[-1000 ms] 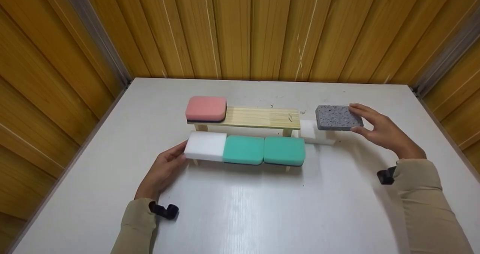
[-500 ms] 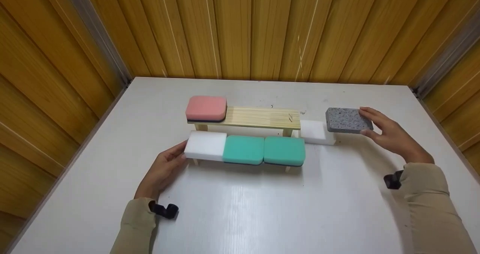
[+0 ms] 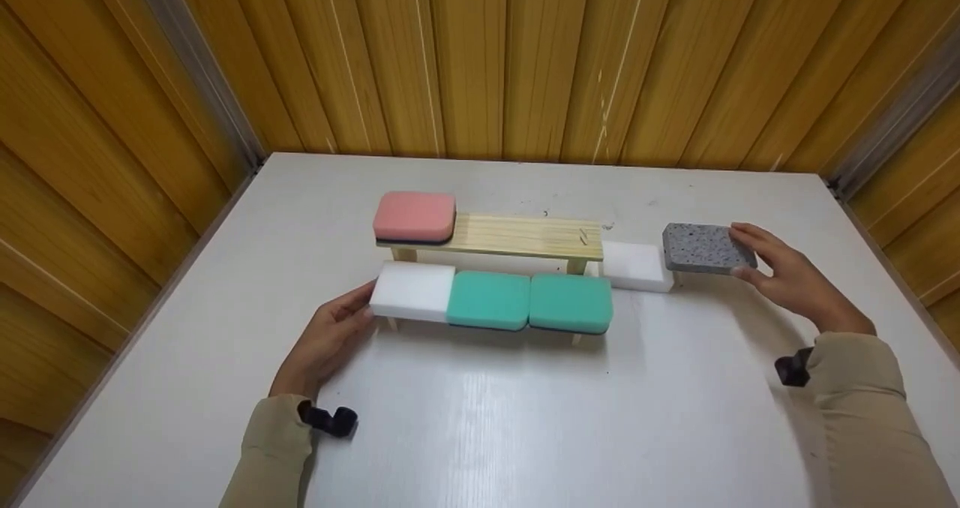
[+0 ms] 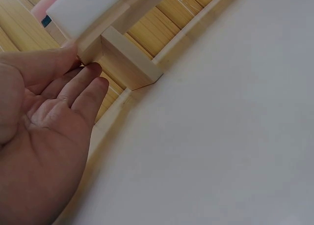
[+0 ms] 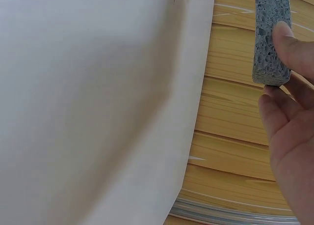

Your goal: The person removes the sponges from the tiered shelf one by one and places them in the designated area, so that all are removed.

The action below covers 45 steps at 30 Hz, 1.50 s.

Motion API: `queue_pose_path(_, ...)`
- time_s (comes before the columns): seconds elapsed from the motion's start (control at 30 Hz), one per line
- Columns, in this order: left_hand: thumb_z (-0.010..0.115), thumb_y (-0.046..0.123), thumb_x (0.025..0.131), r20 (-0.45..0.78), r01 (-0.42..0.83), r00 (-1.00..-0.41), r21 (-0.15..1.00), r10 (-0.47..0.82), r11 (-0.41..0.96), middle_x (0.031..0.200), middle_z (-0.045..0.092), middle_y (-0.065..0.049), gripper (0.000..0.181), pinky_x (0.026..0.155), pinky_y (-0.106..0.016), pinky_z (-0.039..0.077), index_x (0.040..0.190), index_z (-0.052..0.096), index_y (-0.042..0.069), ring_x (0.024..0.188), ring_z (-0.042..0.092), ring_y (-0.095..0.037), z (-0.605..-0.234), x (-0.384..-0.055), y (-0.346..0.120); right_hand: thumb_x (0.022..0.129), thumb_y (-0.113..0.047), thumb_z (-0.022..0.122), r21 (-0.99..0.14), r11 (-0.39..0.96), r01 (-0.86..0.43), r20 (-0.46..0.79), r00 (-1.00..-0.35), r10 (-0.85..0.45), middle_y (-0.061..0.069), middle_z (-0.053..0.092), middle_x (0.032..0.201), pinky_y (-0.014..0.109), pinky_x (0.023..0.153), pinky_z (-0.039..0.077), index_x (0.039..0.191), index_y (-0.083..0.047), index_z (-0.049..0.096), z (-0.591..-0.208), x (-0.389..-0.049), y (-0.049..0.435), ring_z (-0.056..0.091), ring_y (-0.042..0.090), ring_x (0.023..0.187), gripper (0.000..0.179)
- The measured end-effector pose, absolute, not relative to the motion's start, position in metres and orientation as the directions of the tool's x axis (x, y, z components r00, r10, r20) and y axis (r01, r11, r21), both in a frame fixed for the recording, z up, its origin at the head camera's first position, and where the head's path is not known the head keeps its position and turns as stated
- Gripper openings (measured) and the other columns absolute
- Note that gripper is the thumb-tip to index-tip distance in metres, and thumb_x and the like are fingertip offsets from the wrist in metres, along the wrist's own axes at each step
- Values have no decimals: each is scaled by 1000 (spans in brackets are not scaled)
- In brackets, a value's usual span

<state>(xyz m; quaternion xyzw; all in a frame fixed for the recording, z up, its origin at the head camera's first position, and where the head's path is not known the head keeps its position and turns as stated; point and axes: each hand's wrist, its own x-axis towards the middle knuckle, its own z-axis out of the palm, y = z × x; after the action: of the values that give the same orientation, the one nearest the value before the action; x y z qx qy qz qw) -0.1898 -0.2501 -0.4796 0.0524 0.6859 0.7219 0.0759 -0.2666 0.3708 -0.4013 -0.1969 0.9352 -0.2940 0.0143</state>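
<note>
My right hand (image 3: 787, 279) holds a grey speckled sponge (image 3: 705, 248) by its right end, raised over the table, thumb in front and fingers behind. The right wrist view shows its porous edge (image 5: 271, 48). At the left end of the front wooden shelf (image 4: 128, 58), my left hand (image 3: 326, 339) pinches the board's end between thumb and fingertips. On that shelf sit a white sponge (image 3: 412, 290) and two green sponges (image 3: 489, 299) side by side, hiding its top. Behind, a pink sponge (image 3: 415, 215) lies on the left of the rear wooden shelf (image 3: 525, 235), whose right part is bare.
Another white sponge (image 3: 636, 266) lies on the white table (image 3: 480, 425), just right of the shelves and left of the grey sponge. Wood-patterned panels (image 3: 465, 65) rise behind the table and at both sides.
My right hand has moved right and a little toward me with the grey sponge, uncovering more of the white sponge on the table. The left hand stays at the shelf's end.
</note>
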Motion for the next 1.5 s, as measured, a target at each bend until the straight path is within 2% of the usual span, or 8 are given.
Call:
queue_pose_path(0.2,62,17,94,-27,-43,-980,996,196,-75,155,33,-8,60,109,-18,37,147,36,5,144,30,-21,-480,-190,-250,95,-13,60,-545,747,-381,130,-918,-374,28,22,155,57,114,20,146,8,28,-405,-266,377,17,53,140,64)
queue_pose_path(0.33,62,19,94,-23,-40,-978,996,206,-76,156,33,-6,61,110,-19,36,147,37,6,145,29,-20,-480,-191,-251,96,-15,58,-547,754,-364,111,-924,-366,27,20,156,18,117,19,147,7,27,-405,-265,382,17,53,139,64)
queue_pose_path(0.37,62,19,94,-24,-39,-978,997,207,-71,156,33,-5,61,110,-19,36,147,37,7,145,29,-19,-480,-191,-251,96,-15,58,-549,754,-359,104,-925,-365,27,19,156,21,118,20,147,7,27,-406,-266,383,17,54,139,64)
queue_pose_path(0.43,62,20,94,-24,-39,-977,997,211,-68,156,33,-5,61,110,-20,36,148,37,7,145,29,-19,-479,-191,-251,96,-15,58,-554,753,-355,97,-926,-366,27,18,156,-1,105,15,147,7,26,-407,-265,385,16,54,139,64)
queue_pose_path(1.13,65,25,92,-30,-35,-982,999,186,-25,154,36,-4,63,109,-17,37,147,39,7,144,30,-18,-480,-190,-250,96,-15,58,-542,734,-408,110,-901,-420,33,21,152,-12,91,11,146,11,27,-423,-264,393,13,44,144,64)
queue_pose_path(1.3,64,23,93,-15,-23,-982,999,189,-37,154,37,-5,62,109,-17,37,146,39,7,144,30,-18,-481,-190,-251,97,-17,58,-540,747,-387,74,-907,-415,33,21,152,-6,101,14,146,10,27,-425,-264,393,14,46,143,64)
queue_pose_path(1.4,63,23,93,-12,-19,-981,999,195,-35,154,37,-4,61,109,-17,36,147,38,7,144,29,-17,-481,-190,-251,96,-18,58,-549,757,-354,30,-914,-405,34,19,152,35,121,23,146,10,26,-424,-266,393,15,58,137,65)
queue_pose_path(1.5,64,24,93,-16,-22,-981,999,195,-29,154,37,-4,62,110,-17,36,147,39,8,144,29,-16,-481,-190,-251,96,-19,58,-545,773,-326,-8,-919,-394,34,18,152,73,103,21,146,10,26,-423,-267,392,15,60,136,66)
